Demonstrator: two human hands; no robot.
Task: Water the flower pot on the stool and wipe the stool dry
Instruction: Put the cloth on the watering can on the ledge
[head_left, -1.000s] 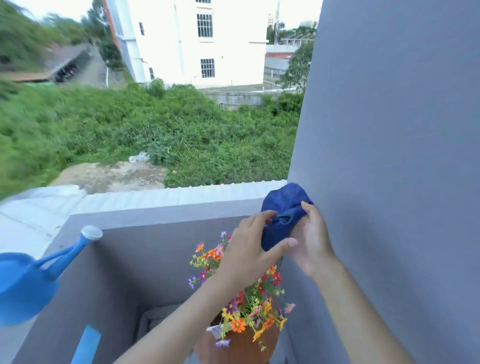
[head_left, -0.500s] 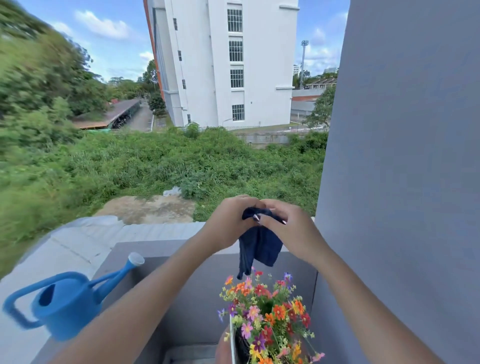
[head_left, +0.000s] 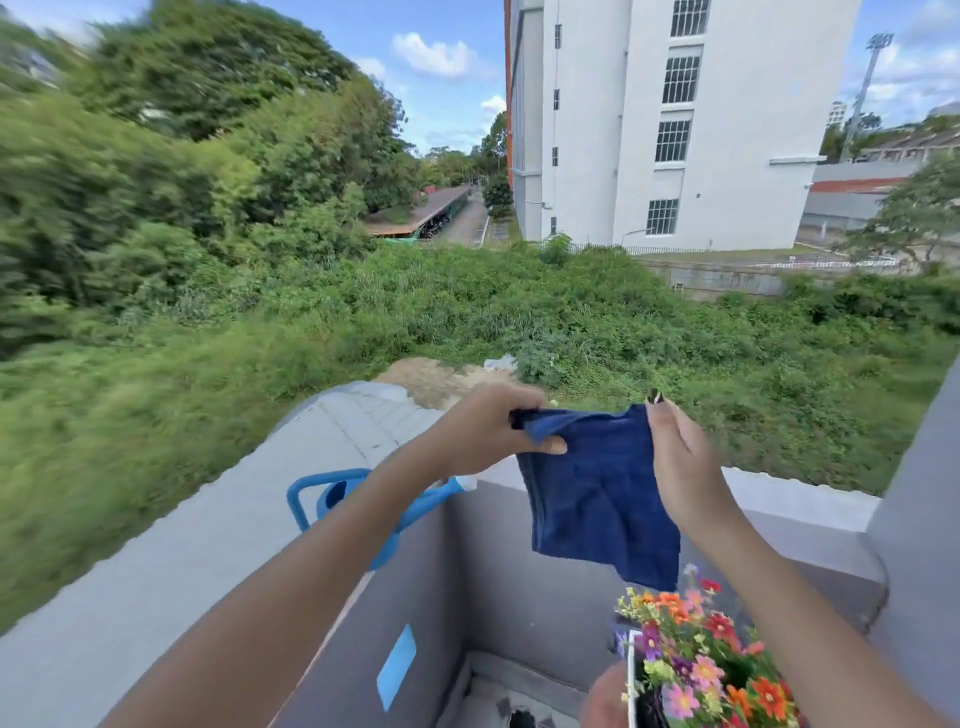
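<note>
A dark blue cloth hangs spread out between my two hands above the balcony corner. My left hand pinches its upper left corner and my right hand pinches its upper right corner. Below the cloth, at the bottom right, stands the flower pot with orange, pink and red flowers. The stool is hidden below the frame. A blue watering can rests on the ledge, partly behind my left forearm.
A grey parapet ledge runs from the lower left to the corner, and its far side continues right. A grey wall rises at the right edge. Beyond the ledge lie green bushes and a white building.
My hands have moved apart and the bunched cloth has unfolded into a flat hanging sheet. The view has tilted upward and swung left, so the watering can now sits nearer the middle.
</note>
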